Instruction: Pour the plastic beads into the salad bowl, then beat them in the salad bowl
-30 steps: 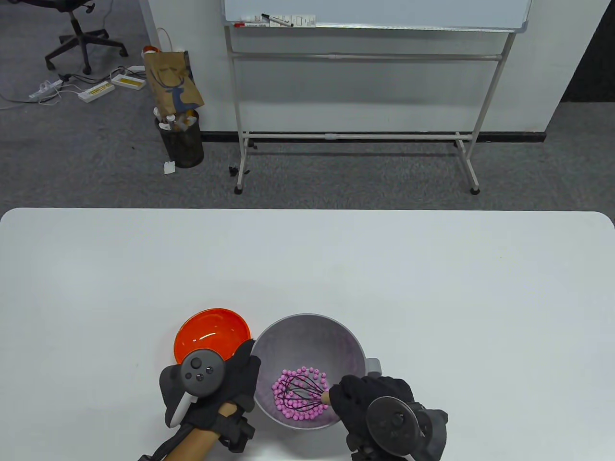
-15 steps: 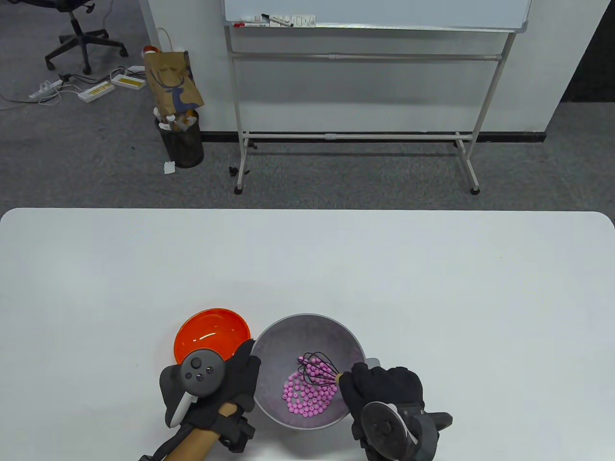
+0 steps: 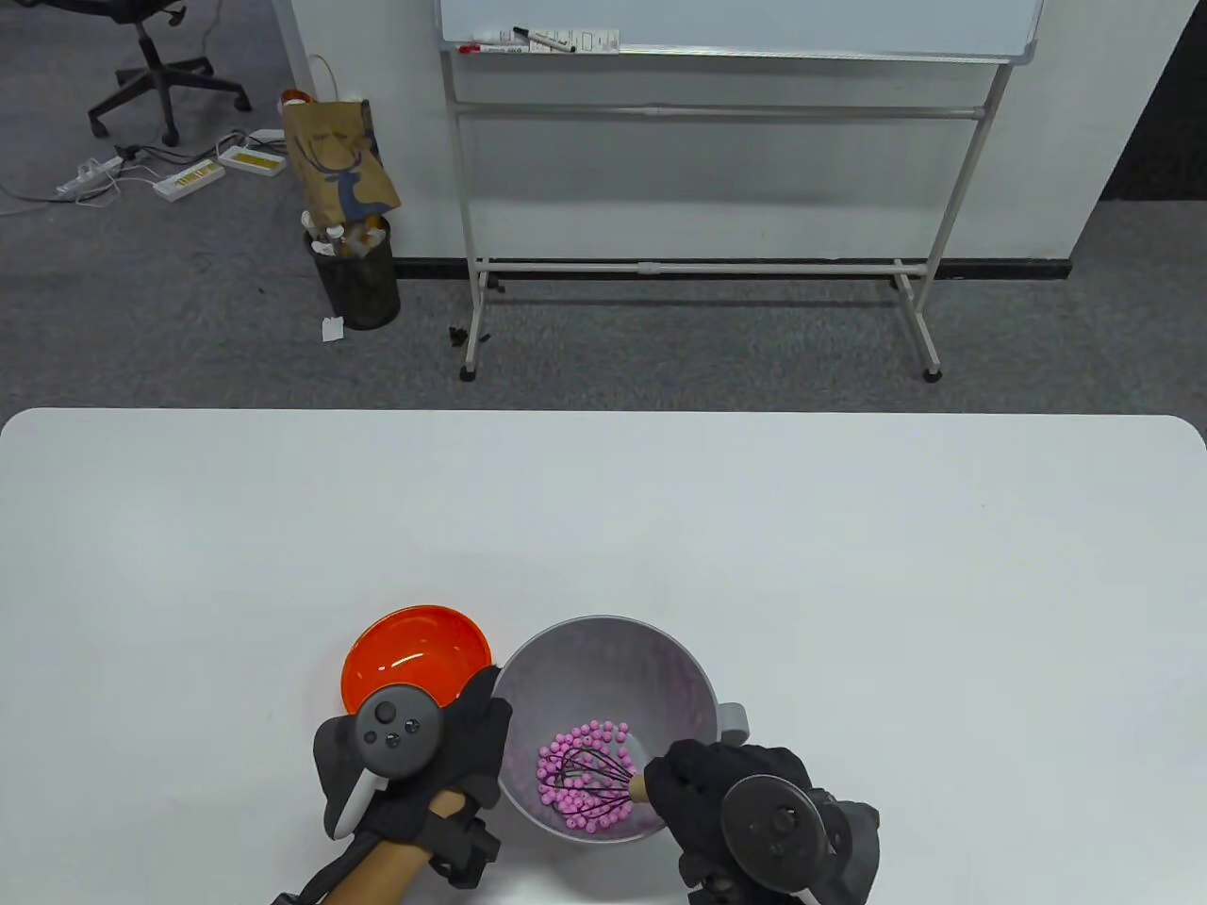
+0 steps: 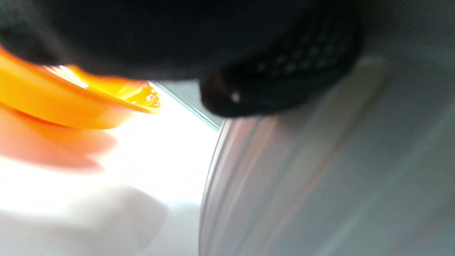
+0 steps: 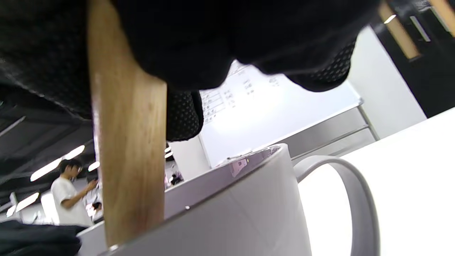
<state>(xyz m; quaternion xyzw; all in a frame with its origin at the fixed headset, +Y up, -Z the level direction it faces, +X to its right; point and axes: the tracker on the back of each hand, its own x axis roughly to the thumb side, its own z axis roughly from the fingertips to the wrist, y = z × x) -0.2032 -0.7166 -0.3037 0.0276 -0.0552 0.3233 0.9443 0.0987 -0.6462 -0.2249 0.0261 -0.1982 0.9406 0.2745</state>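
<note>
The grey salad bowl [image 3: 603,630] sits near the table's front edge with pink plastic beads [image 3: 583,745] heaped in its bottom. My right hand [image 3: 724,790] grips the wooden handle [image 3: 638,784] of a black wire whisk [image 3: 586,781], whose head lies among the beads at the bowl's near left. The handle [image 5: 128,160] runs down past the bowl's rim [image 5: 231,209] in the right wrist view. My left hand [image 3: 451,745] holds the bowl's left side; its fingers [image 4: 280,74] press on the outer wall [image 4: 320,177].
An empty orange bowl [image 3: 417,655] stands just left of the salad bowl, touching my left hand, and shows in the left wrist view [image 4: 71,106]. The salad bowl's side handle [image 3: 735,721] juts to the right. A person stands far off in the right wrist view.
The whisk swung from the bowl's near left up to its right side and back to the near left, dragging the beads with it. The left hand and the bowl stayed put.
</note>
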